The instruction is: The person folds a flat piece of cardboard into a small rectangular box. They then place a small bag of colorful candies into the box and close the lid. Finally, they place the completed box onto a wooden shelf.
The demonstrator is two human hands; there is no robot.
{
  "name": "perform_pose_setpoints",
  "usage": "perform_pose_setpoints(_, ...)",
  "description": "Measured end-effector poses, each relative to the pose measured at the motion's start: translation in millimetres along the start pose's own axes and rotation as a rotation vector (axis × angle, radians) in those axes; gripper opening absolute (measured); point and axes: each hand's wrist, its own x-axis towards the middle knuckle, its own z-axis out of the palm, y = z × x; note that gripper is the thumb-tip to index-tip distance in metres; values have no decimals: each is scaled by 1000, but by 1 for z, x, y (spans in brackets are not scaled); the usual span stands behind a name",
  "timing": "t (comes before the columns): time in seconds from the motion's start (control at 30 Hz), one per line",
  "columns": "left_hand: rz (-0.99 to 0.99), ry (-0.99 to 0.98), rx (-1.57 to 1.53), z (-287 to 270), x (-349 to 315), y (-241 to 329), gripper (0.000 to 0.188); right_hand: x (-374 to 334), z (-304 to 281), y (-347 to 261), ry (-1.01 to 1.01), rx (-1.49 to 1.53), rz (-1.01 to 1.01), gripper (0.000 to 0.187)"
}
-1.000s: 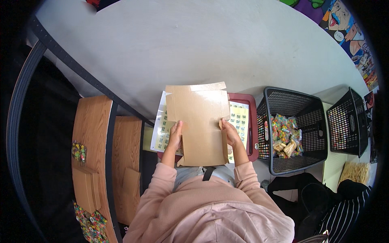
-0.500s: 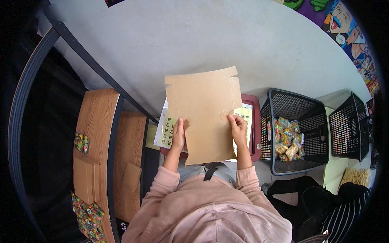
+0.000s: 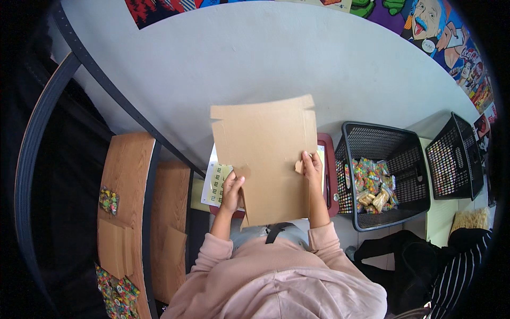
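A flat, unfolded brown cardboard box [image 3: 268, 149] is held up before me, with slots cut near its far corners. My left hand [image 3: 231, 192] grips its left edge, the thumb beside a small side flap [image 3: 244, 171] that is bent inward. On the opposite edge, my right hand [image 3: 313, 166] is closed with the thumb on top, next to another small folded flap [image 3: 299, 167]. Behind the cardboard lie a dark red tray [image 3: 330, 181] and a white sheet with yellow printed labels [image 3: 215, 183], both partly covered.
Right of me stands a black mesh crate [image 3: 411, 183] holding colourful candy bags [image 3: 372, 178], with a second crate [image 3: 454, 165] beyond. At left, wooden shelves [image 3: 127, 165] carry folded cardboard [image 3: 114, 247] and candy packets [image 3: 117, 295]. Black clothing [image 3: 393, 260] lies at lower right.
The cardboard and both hands sit slightly lower in view. The small side flaps at both thumbs now stand folded inward. The view has tilted up, showing more wall posters.
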Motion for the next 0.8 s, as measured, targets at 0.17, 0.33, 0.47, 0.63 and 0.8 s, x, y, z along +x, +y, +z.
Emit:
perform_pose_setpoints(0.17, 177, 212, -176, 3, 17, 33, 31, 10, -5, -21, -107, -203, -2, 19)
perform_pose_setpoints(0.33, 35, 116, 183, -36, 18, 16, 14, 59, -18, -42, -243, -794, -349, 31)
perform_pose_setpoints(0.47, -210, -42, 394, -56, -14, -17, 19, 65, 5, -58, -402, -972, -222, 37)
perform_pose_setpoints(0.63, -520, -341, 36, -41, -45, -31, 36, 76, 44, -31, -929, -1418, -187, 45)
perform_pose_setpoints(0.8, -443, -70, -323, -74, -59, -63, 40, 45, 99, 41, -1277, -1985, -237, 40)
